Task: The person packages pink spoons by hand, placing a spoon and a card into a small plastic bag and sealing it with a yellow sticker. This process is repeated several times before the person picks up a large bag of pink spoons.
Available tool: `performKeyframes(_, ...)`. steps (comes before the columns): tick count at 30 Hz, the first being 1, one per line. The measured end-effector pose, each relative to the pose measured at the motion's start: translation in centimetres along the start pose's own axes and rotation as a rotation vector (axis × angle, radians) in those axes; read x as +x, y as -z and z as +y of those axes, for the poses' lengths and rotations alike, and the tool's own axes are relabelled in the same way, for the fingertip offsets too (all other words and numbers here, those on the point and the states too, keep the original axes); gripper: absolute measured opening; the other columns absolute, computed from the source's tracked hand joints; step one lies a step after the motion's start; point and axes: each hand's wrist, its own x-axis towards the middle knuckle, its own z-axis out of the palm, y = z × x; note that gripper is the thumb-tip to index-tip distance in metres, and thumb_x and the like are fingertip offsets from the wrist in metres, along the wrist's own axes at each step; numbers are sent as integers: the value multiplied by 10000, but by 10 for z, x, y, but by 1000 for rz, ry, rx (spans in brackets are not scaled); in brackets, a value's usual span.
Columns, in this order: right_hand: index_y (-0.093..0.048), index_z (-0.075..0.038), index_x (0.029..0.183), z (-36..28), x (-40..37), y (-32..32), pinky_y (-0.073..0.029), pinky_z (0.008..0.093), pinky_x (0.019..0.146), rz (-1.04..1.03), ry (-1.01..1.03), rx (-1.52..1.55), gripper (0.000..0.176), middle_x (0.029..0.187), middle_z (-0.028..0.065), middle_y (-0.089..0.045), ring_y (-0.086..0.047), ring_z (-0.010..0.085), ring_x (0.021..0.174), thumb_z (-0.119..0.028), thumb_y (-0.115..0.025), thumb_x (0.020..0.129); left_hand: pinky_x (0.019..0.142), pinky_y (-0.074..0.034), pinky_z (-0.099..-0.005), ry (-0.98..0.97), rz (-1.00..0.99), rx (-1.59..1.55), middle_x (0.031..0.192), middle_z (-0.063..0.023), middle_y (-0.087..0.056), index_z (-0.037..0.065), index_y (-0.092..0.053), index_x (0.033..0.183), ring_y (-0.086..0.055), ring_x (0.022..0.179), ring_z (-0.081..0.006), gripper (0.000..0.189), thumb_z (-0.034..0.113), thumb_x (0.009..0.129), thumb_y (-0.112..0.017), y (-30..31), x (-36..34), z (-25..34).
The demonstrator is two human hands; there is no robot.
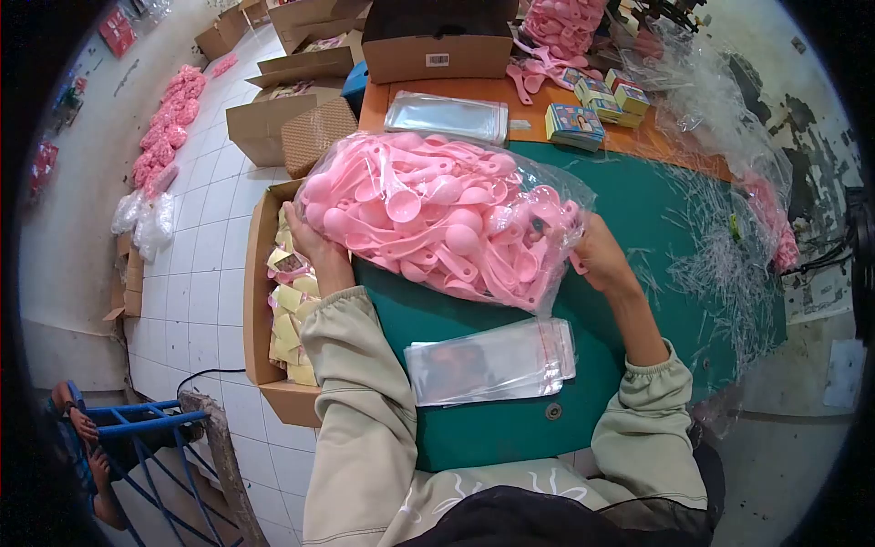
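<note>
A large clear plastic bag full of pink plastic spoons (428, 214) is held up over the green table top (383, 296). My left hand (314, 244) grips the bag at its left end, fingers partly hidden behind it. At the other end, my right hand (602, 255) is closed on the gathered plastic. Below the bag lies a stack of clear plastic sleeves (488, 360), close to my body. Left of my left forearm, an open cardboard box (258, 310) holds many small yellowish packets (290, 319).
Behind the bag are more clear sleeves (447, 117), stacks of small printed cards (576, 126), loose pink spoons (547, 68) and a brown box (437, 55). Plastic scraps (720, 264) litter the right side. Pink bundles (169, 128) lie on the tiled floor. A person's feet (77, 419) show at lower left.
</note>
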Motion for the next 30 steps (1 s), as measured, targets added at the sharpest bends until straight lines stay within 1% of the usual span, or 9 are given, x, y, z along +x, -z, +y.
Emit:
performKeyframes(6, -628, -4, 901, -16, 4, 7, -336, 203, 395, 55, -41, -97, 193, 710, 6, -605, -459, 33, 493, -128, -668, 759, 898, -460, -405, 29, -25, 49, 1180, -149, -527, 14, -489, 1178, -532, 1073, -295, 526, 455, 898, -421, -5, -3, 6)
performKeyframes(9, -625, 15, 883, -44, -2, 1, -437, 258, 505, -19, -55, -386, 247, 711, 62, -620, -555, 114, 561, -138, -693, 701, 916, -453, -400, 42, -91, 35, 1186, -152, -523, 19, -487, 1182, -527, 1084, -296, 515, 442, 895, -427, 0, 3, 5)
performKeyframes(12, -616, -4, 914, -10, 1, 11, -470, 273, 544, -41, 73, -856, 314, 762, 78, -630, -579, 125, 628, -208, -727, 704, 925, -450, -404, 33, -88, 61, 1195, -157, -517, 21, -482, 1191, -524, 1089, -298, 512, 434, 894, -426, 1, 5, 4)
performKeyframes(15, -591, 50, 898, -5, -8, -12, -484, 325, 618, -33, 190, -727, 329, 702, 192, -598, -605, 241, 619, -150, -681, 653, 932, -445, -404, 48, -48, 76, 1200, -156, -515, 23, -478, 1200, -524, 1089, -296, 510, 428, 895, -424, -14, -8, 7)
performKeyframes(19, -605, 45, 889, -13, -4, -5, -477, 318, 607, -203, -69, -369, 348, 720, 78, -627, -584, 155, 619, -181, -709, 646, 939, -437, -415, 46, -76, 70, 1205, -150, -516, 21, -478, 1205, -520, 1096, -295, 512, 426, 899, -414, 1, 6, 4)
performKeyframes(24, -623, 30, 919, -48, -3, 41, -459, 269, 656, -474, -95, -653, 327, 790, 32, -625, -541, 94, 709, -157, -700, 662, 840, -498, -408, 30, -39, 97, 1163, -143, -540, 31, -491, 1180, -559, 1028, -301, 480, 413, 897, -421, -7, -1, 6)
performKeyframes(25, -626, 27, 922, -63, -6, 49, -455, 261, 670, -539, -74, -704, 321, 803, 34, -626, -536, 90, 728, -153, -697, 665, 884, -468, -421, 40, -30, 102, 1187, -158, -526, 28, -485, 1194, -538, 1063, -312, 486, 407, 900, -403, -7, -1, 5)
performKeyframes(28, -623, 17, 915, -71, -19, 89, -453, 256, 691, -359, -172, -700, 298, 807, 32, -616, -537, 84, 745, -112, -722, 665, 976, -406, -450, 59, -1, 120, 1241, -191, -493, 23, -470, 1227, -490, 1140, -338, 498, 390, 908, -359, -3, 4, 5)
performKeyframes(30, -613, 16, 925, -61, -22, 121, -450, 253, 700, -221, -187, -680, 306, 817, 32, -619, -542, 86, 750, -111, -723, 669, 866, -476, -411, 68, -45, 79, 1176, -162, -528, 26, -483, 1189, -541, 1054, -314, 474, 392, 897, -410, 2, 8, 5)
